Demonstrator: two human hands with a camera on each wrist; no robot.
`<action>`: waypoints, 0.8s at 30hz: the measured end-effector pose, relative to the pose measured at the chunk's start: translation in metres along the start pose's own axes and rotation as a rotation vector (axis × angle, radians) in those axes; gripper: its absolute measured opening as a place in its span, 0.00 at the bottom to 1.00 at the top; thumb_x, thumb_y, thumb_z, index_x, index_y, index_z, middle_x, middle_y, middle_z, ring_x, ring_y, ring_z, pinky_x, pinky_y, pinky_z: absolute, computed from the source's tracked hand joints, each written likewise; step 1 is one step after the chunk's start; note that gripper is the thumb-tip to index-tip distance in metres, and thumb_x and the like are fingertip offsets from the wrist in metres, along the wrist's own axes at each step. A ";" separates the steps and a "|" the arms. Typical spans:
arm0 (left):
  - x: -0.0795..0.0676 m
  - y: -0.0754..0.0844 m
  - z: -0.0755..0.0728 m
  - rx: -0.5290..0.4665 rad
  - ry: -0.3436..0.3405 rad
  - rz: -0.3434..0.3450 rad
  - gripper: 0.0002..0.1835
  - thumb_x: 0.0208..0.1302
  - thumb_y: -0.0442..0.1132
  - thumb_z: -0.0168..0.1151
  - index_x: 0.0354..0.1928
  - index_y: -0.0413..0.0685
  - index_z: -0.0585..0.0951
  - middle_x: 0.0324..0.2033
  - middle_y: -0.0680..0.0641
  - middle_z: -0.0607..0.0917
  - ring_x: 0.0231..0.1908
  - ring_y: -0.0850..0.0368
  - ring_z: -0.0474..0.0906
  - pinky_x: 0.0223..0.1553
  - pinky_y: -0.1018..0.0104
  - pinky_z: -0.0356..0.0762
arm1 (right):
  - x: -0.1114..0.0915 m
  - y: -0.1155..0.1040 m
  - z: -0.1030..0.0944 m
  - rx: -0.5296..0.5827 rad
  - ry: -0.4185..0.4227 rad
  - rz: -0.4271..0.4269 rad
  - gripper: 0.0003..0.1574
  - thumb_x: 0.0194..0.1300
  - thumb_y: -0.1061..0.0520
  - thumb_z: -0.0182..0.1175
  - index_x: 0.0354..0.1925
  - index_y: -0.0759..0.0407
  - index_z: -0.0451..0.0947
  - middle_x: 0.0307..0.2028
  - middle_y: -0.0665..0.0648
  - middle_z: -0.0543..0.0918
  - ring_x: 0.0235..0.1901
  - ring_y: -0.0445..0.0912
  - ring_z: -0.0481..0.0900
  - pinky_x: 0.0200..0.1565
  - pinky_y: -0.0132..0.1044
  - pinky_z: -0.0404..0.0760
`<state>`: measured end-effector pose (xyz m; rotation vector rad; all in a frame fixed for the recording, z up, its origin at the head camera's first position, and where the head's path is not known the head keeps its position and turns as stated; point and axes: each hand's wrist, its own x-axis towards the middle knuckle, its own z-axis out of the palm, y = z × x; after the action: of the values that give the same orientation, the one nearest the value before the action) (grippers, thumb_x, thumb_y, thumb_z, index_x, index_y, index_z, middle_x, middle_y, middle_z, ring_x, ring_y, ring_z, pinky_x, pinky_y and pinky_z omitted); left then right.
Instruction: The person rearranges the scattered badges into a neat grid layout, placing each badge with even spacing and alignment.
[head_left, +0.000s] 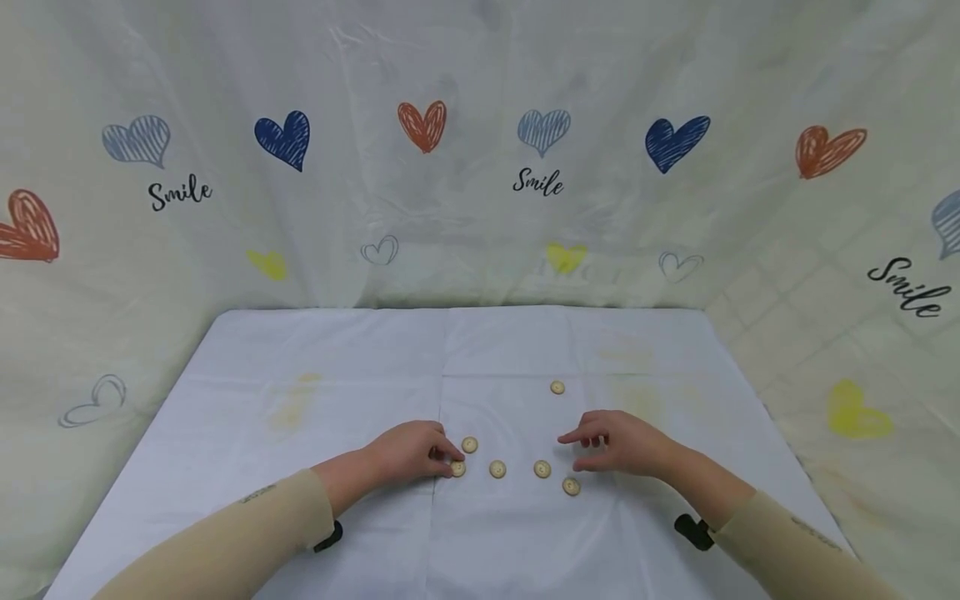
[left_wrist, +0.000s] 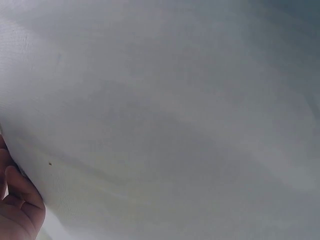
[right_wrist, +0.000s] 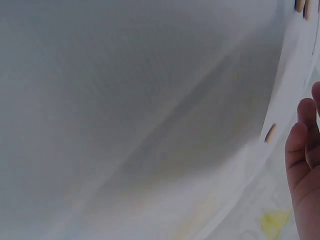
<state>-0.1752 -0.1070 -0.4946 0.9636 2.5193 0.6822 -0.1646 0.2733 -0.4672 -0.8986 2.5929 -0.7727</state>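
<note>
Several round, light-wood buttons lie on the white cloth in the head view. My left hand pinches one button at its edge with thumb and index finger. Just behind that one is another button, and a third button sits to its right. My right hand hovers with fingers pointing left, holding nothing. Nearest to it are a button and a lower button. Farther back lies a lone button. The left wrist view catches only part of the left hand's curled fingers.
The white tablecloth has fold creases and faint yellow patches. A pale curtain printed with hearts and "Smile" stands behind the table and along both sides. Each wrist carries a dark strap.
</note>
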 end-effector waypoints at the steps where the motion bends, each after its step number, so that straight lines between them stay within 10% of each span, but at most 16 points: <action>1: 0.000 0.000 0.000 0.000 -0.001 0.000 0.13 0.59 0.46 0.73 0.47 0.62 0.90 0.27 0.65 0.75 0.29 0.70 0.70 0.34 0.72 0.71 | -0.002 -0.001 0.002 0.006 -0.003 -0.007 0.22 0.58 0.46 0.73 0.51 0.47 0.87 0.32 0.45 0.80 0.34 0.42 0.76 0.36 0.33 0.75; 24: 0.002 0.002 -0.002 0.004 -0.007 -0.021 0.13 0.59 0.46 0.73 0.46 0.63 0.90 0.28 0.65 0.76 0.30 0.70 0.71 0.34 0.71 0.71 | -0.010 0.000 0.022 -0.227 -0.103 -0.116 0.16 0.57 0.45 0.73 0.46 0.38 0.88 0.36 0.34 0.76 0.36 0.32 0.70 0.40 0.30 0.74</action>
<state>-0.1761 -0.1052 -0.4925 0.9385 2.5221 0.6664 -0.1477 0.2706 -0.4840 -1.1310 2.5906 -0.4515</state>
